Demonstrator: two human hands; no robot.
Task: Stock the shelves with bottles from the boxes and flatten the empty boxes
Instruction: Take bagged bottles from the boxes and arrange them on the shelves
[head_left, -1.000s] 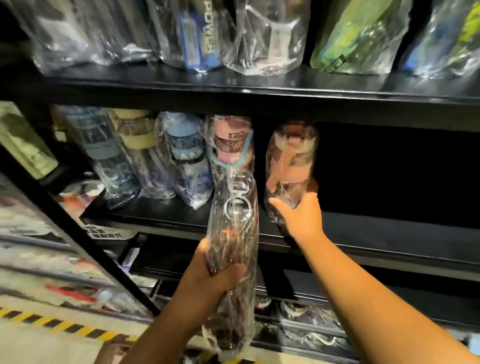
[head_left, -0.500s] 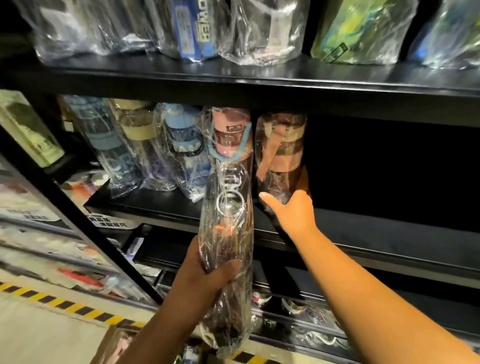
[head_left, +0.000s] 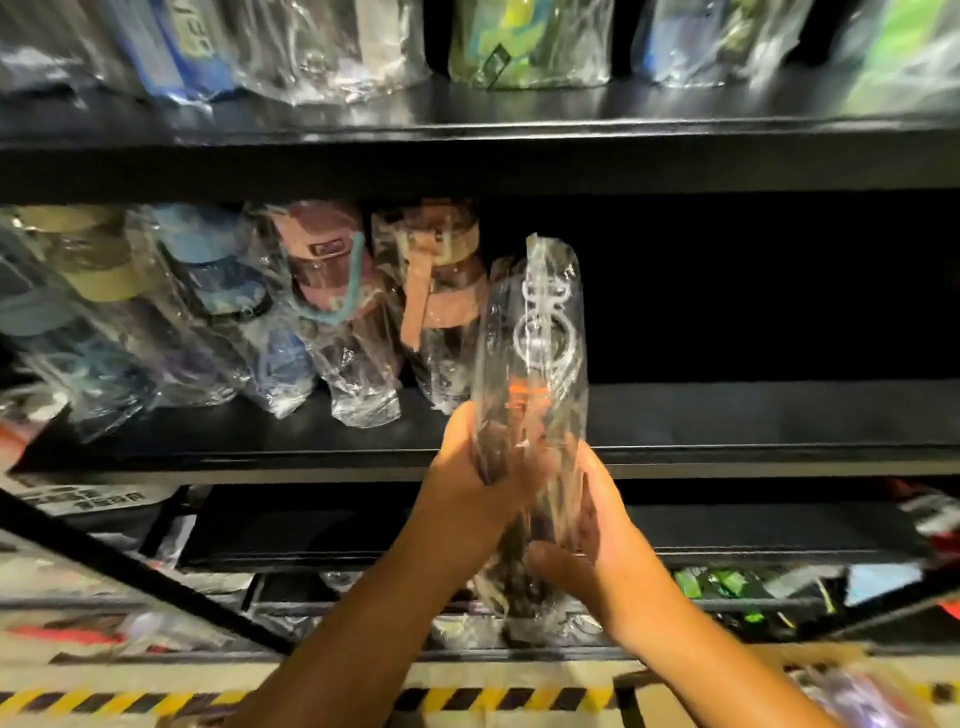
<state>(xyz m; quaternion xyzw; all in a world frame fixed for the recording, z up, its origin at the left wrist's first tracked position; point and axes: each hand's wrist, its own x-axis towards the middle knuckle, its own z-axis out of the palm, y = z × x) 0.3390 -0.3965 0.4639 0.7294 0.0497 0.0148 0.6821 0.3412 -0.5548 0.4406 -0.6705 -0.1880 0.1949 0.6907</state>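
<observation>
A wrapped bottle (head_left: 535, 358) is gripped upright by the left hand (head_left: 475, 467) and right hand (head_left: 589, 525). The shelf (head_left: 753, 415) is seen just beyond.

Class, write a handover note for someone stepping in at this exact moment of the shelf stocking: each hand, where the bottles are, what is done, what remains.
Left hand: grips the bagged bottle around its middle.
Right hand: grips the same bottle lower down.
Bottle: roughly upright in front of the middle shelf, not yet set down, just right of the brown-strap bottle.
Done: a row of bagged bottles stands on the shelf's left part.
Left: stand this bottle at the row's right end; boxes to flatten cannot be made out clearly.
</observation>
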